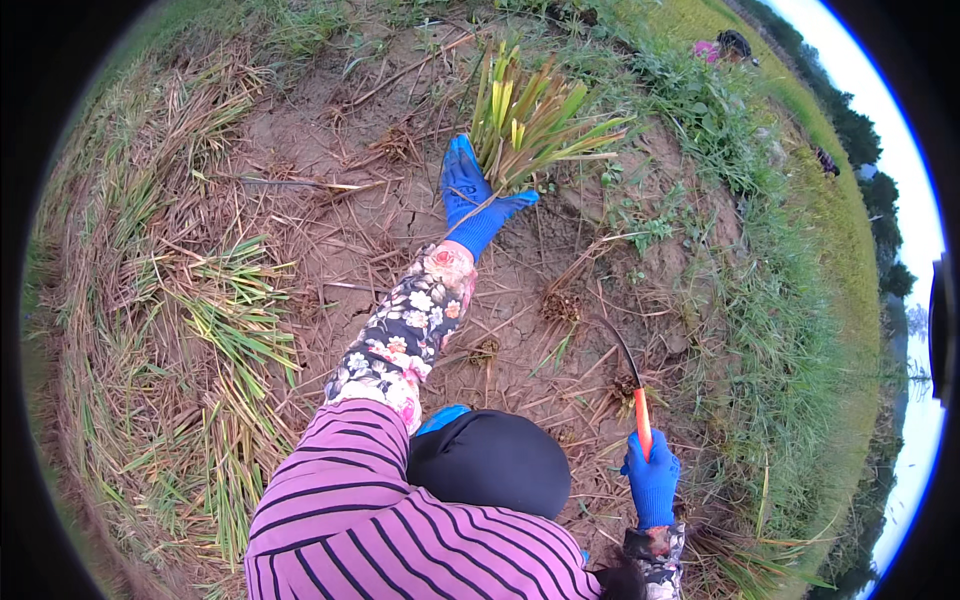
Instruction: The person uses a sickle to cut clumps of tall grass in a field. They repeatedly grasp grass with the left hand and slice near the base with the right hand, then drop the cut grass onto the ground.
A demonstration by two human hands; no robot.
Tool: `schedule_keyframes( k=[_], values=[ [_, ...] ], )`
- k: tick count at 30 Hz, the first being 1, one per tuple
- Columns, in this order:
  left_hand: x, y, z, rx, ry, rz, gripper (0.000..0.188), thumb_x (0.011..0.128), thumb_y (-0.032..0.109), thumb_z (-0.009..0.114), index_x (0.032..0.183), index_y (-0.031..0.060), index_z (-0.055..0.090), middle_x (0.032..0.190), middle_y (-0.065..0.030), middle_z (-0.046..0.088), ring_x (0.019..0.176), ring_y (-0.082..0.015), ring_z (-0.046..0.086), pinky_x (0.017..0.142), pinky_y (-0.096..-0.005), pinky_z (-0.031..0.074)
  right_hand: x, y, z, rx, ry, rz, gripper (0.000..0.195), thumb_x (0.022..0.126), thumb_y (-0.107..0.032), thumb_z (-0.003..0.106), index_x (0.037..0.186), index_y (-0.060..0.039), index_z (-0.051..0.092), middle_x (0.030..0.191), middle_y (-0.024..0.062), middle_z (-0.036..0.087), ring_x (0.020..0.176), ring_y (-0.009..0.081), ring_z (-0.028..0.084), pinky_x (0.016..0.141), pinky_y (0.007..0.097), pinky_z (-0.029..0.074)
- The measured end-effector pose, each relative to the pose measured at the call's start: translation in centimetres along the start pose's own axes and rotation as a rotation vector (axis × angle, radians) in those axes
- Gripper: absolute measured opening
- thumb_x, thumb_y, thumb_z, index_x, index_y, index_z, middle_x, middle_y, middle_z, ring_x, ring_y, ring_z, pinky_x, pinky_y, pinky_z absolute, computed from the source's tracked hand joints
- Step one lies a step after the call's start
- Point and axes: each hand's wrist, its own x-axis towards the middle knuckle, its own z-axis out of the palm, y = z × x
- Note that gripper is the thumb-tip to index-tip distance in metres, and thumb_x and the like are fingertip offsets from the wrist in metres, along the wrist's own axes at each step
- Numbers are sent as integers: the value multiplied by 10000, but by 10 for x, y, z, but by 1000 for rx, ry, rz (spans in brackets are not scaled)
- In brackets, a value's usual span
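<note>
My left hand (pixel 480 191), in a blue coated glove, reaches out ahead over the soil. Its palm and spread thumb rest against the base of a tuft of green and yellowed stalks (pixel 521 120); the tuft's lower ends are partly behind the hand. At the lower right my right hand (pixel 651 472), gloved in blue too, is closed around the orange handle of a sickle (pixel 642 427). The thin curved blade (pixel 624 349) points up and to the left over the ground, close to cut stubble (pixel 561 306).
Cut stalks (pixel 240 315) lie in a long band on the left. Stubble clumps (pixel 484 351) stand in the cracked soil. Green weeds (pixel 772 315) border a field on the right. Another person (pixel 727 49) is far off at the upper right. My bent knee (pixel 487 461) is just below.
</note>
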Motion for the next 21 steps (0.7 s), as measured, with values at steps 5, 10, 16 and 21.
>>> schedule_keyframes(
  k=[5, 10, 16, 21],
  values=[
    [87, 20, 20, -423, -142, -28, 1160, 652, 543, 792, 1464, 1, 167, 1394, -234, 395, 1259, -362, 435, 1040, -417, 373, 10, -49, 48, 167, -81, 20, 242, 910, -243, 614, 982, -13, 586, 637, 78, 595, 561, 140, 606, 523, 312, 479],
    [117, 20, 17, -613, -816, 70, 685, 782, 410, 752, 1341, 110, 493, 1182, -115, 640, 1031, -232, 625, 902, -357, 482, 34, -74, 74, 149, -154, 47, 256, 913, -251, 610, 979, -5, 586, 639, 78, 592, 567, 140, 613, 522, 307, 484],
    [103, -11, 4, -662, -994, 285, 593, 804, 399, 744, 1278, 99, 555, 1097, -105, 673, 939, -180, 629, 868, -337, 496, 59, -107, 104, 297, -205, 28, 246, 921, -243, 600, 987, -8, 580, 635, 59, 576, 553, 120, 579, 521, 289, 484],
    [71, -57, -46, -666, -811, 37, 562, 820, 396, 714, 1275, 106, 556, 1187, -120, 633, 1057, -263, 615, 920, -377, 478, 78, -124, 108, 334, -263, 85, 234, 925, -244, 601, 952, -16, 562, 611, 30, 537, 514, 111, 555, 491, 269, 470]
  ],
)
